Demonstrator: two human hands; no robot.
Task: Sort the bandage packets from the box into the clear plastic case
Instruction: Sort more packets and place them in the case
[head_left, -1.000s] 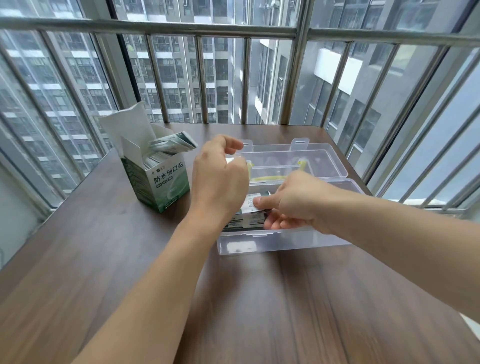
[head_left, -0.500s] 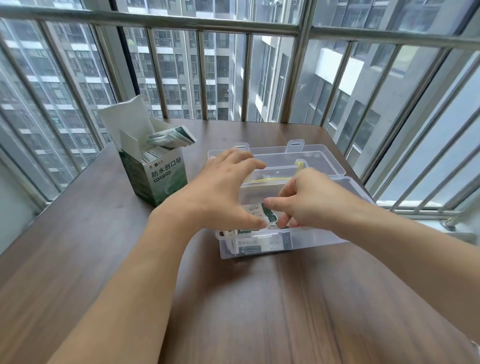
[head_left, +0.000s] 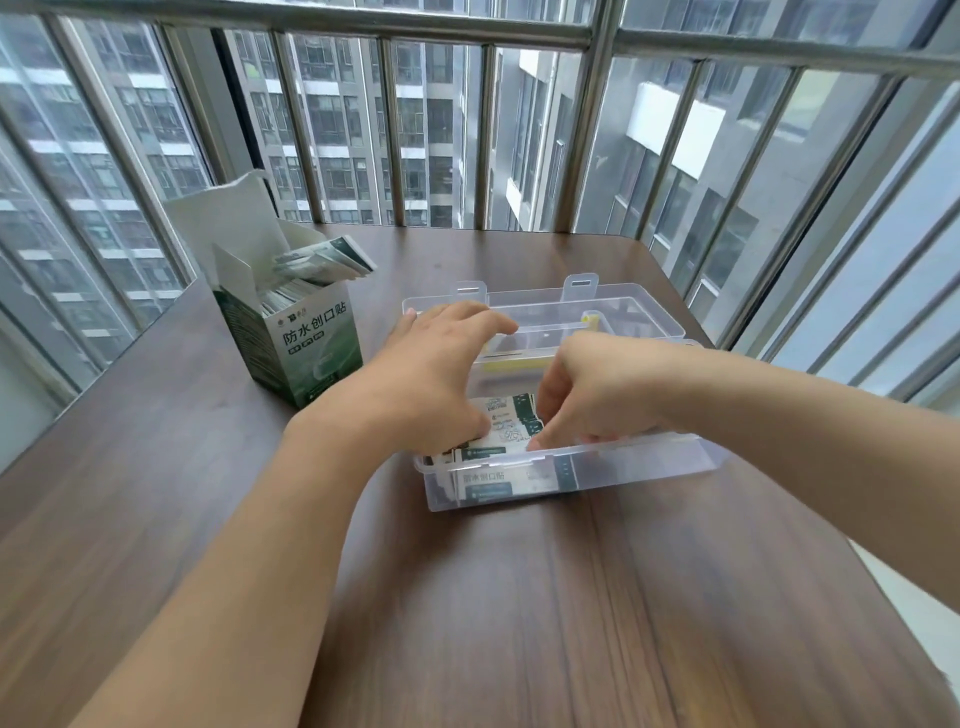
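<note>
behind the railing and its glass, grey tower blocks fill the top of the frame; below them a dark wooden table takes up the rest. i see the clear plastic case at centre right, its lid thrown back flat toward the railing. both my hands are down inside its left half. the left hand is spread over the bandage packets, thumb pressing on them at the near left, fingers reaching toward the far wall. the right hand is curled, fingertips pushing down at the packets' right edge; i cannot tell whether it pinches one or only presses. neither hand lifts anything clear of the case.

those packets lie flat in a loose stack at the case's near left corner, print showing through the front wall, long axis running left to right along it. i judge this step to be squaring the stack.

the green box stands at left of centre, apart from the case, flap up, more packets fanned out of its mouth and leaning right toward the case. it lies to the upper left of both hands, and the left hand is plainly the nearer, so i'd reach with that one and keep the right on the stack.
</note>
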